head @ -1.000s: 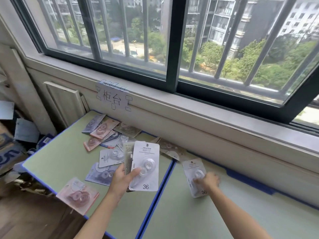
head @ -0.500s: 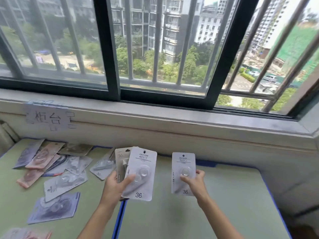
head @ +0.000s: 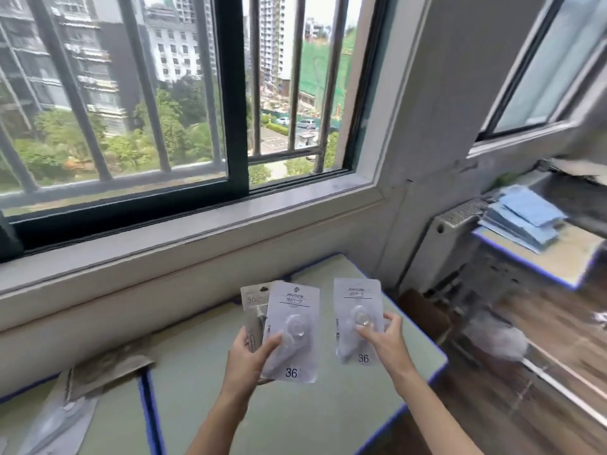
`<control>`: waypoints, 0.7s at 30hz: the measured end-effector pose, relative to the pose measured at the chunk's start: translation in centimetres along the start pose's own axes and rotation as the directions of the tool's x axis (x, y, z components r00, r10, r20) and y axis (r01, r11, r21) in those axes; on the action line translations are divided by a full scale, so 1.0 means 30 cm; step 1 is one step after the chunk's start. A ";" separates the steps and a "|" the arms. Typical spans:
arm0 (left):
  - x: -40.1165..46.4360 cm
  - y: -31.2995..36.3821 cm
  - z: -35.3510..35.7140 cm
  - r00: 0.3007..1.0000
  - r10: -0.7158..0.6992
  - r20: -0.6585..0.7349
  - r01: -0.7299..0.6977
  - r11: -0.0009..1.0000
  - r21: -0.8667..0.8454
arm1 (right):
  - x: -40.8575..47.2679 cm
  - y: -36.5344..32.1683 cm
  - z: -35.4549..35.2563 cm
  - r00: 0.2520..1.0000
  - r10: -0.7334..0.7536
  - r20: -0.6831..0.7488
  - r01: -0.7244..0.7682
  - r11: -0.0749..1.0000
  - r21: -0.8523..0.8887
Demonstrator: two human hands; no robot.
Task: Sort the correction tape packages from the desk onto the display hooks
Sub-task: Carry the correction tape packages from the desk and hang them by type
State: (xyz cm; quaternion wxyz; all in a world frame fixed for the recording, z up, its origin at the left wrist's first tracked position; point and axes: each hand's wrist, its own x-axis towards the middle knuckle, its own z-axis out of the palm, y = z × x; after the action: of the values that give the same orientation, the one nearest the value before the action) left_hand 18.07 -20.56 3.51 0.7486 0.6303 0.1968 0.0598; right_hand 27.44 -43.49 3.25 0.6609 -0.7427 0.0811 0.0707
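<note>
My two bare forearms reach up from the bottom edge, cut off below the elbow. My left hand (head: 249, 353) holds a small fan of packages upright over the green tabletop (head: 295, 415), its grip pinching them with the thumb across the front. The front white package (head: 292, 333) shows a clear blister and a printed 36; a grey package behind it (head: 253, 310) is mostly hidden, only its left strip and top corner visible. My right hand (head: 382, 336) holds a second white package (head: 358, 320), also marked 36, thumb on the blister and curled fingers gripping its right edge. The small print on both cards is too blurred to read.

At lower left, more packages (head: 75, 399) lie on the tabletop, smeared by blur and cut off by the frame. Beyond, a pale sill runs under a barred window (head: 147, 110). At far right, a stack of blue sheets (head: 522, 218) sits on another desk, partly cropped.
</note>
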 end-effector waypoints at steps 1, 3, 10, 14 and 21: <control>0.002 -0.009 0.032 0.999 -0.004 0.048 0.003 1.000 0.019 | -0.042 0.003 -0.041 0.999 0.000 -0.053 0.000 1.000 0.013; -0.008 -0.026 0.106 0.990 -0.007 0.140 0.001 0.999 0.044 | -0.122 0.014 -0.130 0.988 0.003 -0.156 0.005 0.998 0.055; -0.117 -0.084 0.429 0.895 -0.048 0.443 0.009 0.996 0.090 | -0.393 0.120 -0.473 0.874 0.091 -0.478 -0.043 0.993 0.111; -0.210 -0.106 0.613 0.794 -0.080 0.602 0.016 0.994 0.111 | -0.568 0.144 -0.644 0.783 0.121 -0.610 -0.038 0.988 0.147; -0.432 -0.163 0.913 0.623 -0.055 0.781 -0.064 0.991 0.121 | -0.874 0.195 -0.927 0.594 0.085 -0.800 0.047 0.989 0.140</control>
State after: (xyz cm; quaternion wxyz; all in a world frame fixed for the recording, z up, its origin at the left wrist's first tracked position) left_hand 15.57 -51.11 5.12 0.7143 0.6440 -0.1459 -0.2317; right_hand 0.53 -71.07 6.37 0.6049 -0.6436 0.3831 -0.2705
